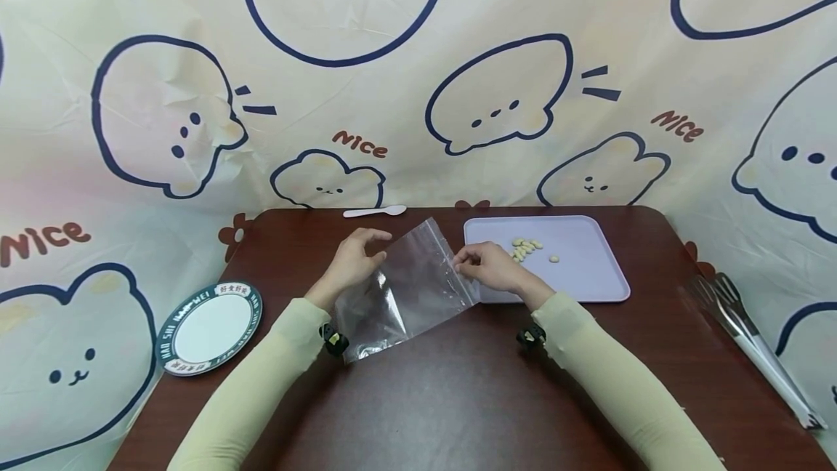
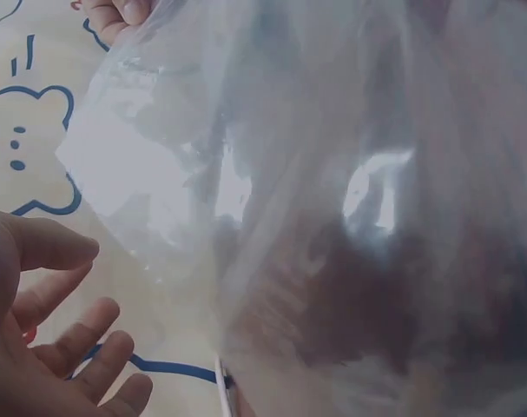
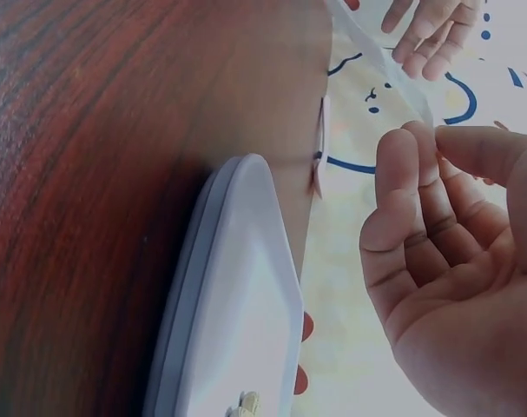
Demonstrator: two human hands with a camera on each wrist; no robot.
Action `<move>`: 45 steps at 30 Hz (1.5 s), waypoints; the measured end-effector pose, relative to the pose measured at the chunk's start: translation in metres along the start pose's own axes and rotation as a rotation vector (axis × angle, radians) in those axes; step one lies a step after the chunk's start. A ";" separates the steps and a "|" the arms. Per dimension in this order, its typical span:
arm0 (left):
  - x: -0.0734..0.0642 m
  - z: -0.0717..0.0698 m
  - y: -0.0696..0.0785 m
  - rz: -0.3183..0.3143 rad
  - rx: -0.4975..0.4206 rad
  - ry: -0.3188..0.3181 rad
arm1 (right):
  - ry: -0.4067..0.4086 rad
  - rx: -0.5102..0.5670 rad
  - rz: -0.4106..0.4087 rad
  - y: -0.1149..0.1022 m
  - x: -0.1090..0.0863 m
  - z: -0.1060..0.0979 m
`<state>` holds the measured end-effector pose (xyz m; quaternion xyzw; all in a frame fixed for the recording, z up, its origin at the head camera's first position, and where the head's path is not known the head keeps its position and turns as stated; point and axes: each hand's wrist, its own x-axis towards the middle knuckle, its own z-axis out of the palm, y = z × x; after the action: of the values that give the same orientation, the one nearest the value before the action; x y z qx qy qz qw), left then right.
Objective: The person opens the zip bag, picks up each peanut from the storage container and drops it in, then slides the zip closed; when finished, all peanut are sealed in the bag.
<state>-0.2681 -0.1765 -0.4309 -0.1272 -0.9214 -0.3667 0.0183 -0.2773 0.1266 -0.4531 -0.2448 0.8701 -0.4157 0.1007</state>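
Note:
A clear zip bag hangs in front of me, tilted, its zip edge toward the upper right. My right hand pinches that edge between thumb and fingers; the right wrist view shows the same right hand with the film at its fingertips. Beside the bag's left side is my left hand, fingers spread and loosely bent. In the left wrist view, a gap shows between the left hand and the bag. Just right of the bag lies a pale lilac tray with several beige bean-like pieces.
A white plastic spoon lies at the table's back edge. On the left is a round plate with a green lettered rim. Metal forks lie along the right edge of the brown table. A patterned cloth hangs behind.

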 end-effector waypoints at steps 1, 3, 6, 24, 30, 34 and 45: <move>0.000 0.000 0.000 0.000 0.004 0.006 | 0.007 0.004 0.005 0.000 0.000 -0.001; -0.001 0.000 0.002 0.006 0.000 0.012 | 0.021 0.021 0.018 0.000 -0.001 -0.002; -0.002 0.001 0.006 0.023 -0.009 0.013 | 0.049 0.044 0.037 -0.001 -0.002 -0.003; -0.006 0.027 0.043 0.109 -0.123 -0.073 | 0.095 0.105 0.084 -0.012 -0.004 -0.007; -0.008 0.035 0.050 0.117 -0.135 -0.109 | 0.093 0.126 0.083 -0.014 -0.003 -0.006; -0.009 0.040 0.053 0.102 -0.159 -0.128 | 0.089 0.151 0.085 -0.013 -0.003 -0.006; -0.007 0.050 0.059 0.126 -0.168 -0.186 | 0.053 0.201 0.115 -0.014 -0.001 -0.004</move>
<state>-0.2435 -0.1033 -0.4286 -0.2194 -0.8754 -0.4272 -0.0550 -0.2730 0.1225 -0.4391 -0.1720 0.8390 -0.5008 0.1254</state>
